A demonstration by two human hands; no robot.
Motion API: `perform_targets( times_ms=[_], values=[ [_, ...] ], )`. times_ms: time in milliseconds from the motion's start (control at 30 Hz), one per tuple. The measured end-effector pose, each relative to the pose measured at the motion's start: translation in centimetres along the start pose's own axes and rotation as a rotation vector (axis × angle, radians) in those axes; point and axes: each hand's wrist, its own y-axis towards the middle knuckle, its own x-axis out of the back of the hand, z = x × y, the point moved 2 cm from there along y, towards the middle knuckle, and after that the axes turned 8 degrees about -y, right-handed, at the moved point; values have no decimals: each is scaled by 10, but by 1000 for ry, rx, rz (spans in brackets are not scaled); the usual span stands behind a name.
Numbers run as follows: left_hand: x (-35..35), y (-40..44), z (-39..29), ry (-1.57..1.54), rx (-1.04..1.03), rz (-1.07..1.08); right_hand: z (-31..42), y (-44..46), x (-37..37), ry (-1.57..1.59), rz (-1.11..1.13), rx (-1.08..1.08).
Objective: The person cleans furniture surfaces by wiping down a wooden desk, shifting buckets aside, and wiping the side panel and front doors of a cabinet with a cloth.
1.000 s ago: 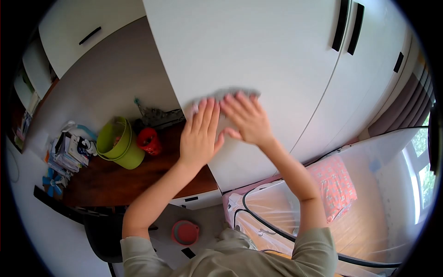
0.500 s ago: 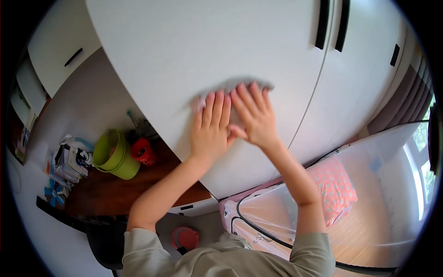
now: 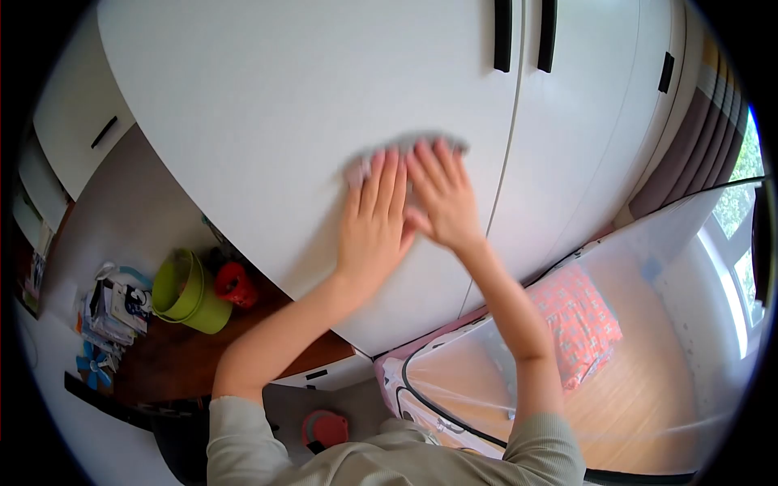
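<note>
Both my hands lie flat, side by side, over a greyish cloth [image 3: 356,172] pressed on the white cabinet door [image 3: 267,105]. My left hand [image 3: 374,215] has its fingers stretched upward, and a pinkish-grey bit of the cloth shows beside its fingertips. My right hand [image 3: 442,194] is spread just to the right, its thumb close to my left hand. Most of the cloth is hidden under the fingers; its dark upper edge shows above the fingertips.
Black handles [image 3: 547,36] are at the upper right. Lower left, a wooden desk [image 3: 186,356] holds a green bucket [image 3: 190,296], a red container [image 3: 235,285] and books [image 3: 109,316]. A pink basin [image 3: 324,428] is on the floor. Right, a netted bed holds a pink patterned bundle [image 3: 571,324].
The view has turned to the right, so handles and desk things appear further left. My hands and the cloth have shifted rightward across the door, still pressed flat.
</note>
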Motion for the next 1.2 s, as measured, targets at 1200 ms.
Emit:
perform_targets(
  times_ms=[1200],
  values=[
    [-35, 116, -52, 61, -67, -265, -94, 32, 45, 18, -166, -124]
  ],
)
